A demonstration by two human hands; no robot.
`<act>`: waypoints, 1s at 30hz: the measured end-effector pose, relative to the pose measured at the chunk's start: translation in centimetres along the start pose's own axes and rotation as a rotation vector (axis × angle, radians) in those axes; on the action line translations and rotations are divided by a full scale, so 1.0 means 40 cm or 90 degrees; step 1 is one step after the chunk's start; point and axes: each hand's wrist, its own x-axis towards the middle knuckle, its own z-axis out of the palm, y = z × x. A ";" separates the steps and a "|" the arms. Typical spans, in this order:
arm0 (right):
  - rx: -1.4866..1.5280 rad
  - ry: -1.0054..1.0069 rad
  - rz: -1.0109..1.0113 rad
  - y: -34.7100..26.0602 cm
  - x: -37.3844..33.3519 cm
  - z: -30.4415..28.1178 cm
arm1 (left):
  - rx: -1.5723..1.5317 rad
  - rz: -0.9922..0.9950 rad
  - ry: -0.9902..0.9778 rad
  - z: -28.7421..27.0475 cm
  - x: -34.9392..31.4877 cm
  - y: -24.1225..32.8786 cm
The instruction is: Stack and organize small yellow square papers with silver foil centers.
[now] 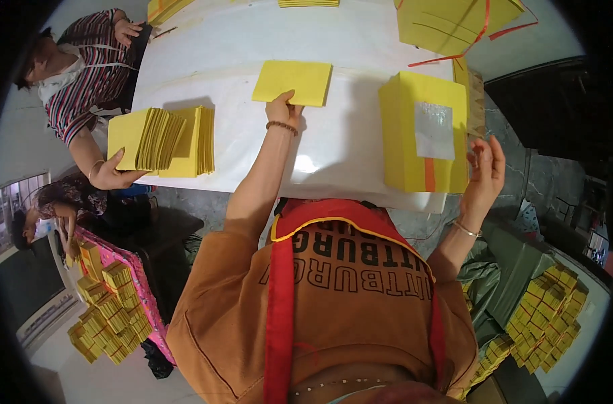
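My left hand is closed on the near edge of a thin, flat bundle of yellow paper, thumb on top and fingers underneath, over the middle of the table. Just off the table's right edge, my right hand is raised with its fingers apart and nothing visible in it. Beside it stands a tall block of yellow paper with a silvery-white patch on its face and an orange-red strip below. The hand and this block seem not to touch.
At the left, a co-worker's hand holds a fanned yellow stack beside another stack. More yellow paper with red ribbon lies at the far right of the white table. Bundles are heaped on both sides. Another person sits at the left.
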 end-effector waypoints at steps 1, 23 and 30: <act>0.006 0.028 0.002 0.007 0.016 -0.034 | 0.000 -0.004 -0.002 0.017 0.006 -0.010; 0.245 -0.195 0.375 0.420 0.132 -0.210 | 0.181 -0.185 -0.067 0.073 -0.236 -0.178; 0.171 -0.177 0.221 0.359 0.049 -0.031 | 0.365 -0.009 -0.299 0.121 -0.218 -0.310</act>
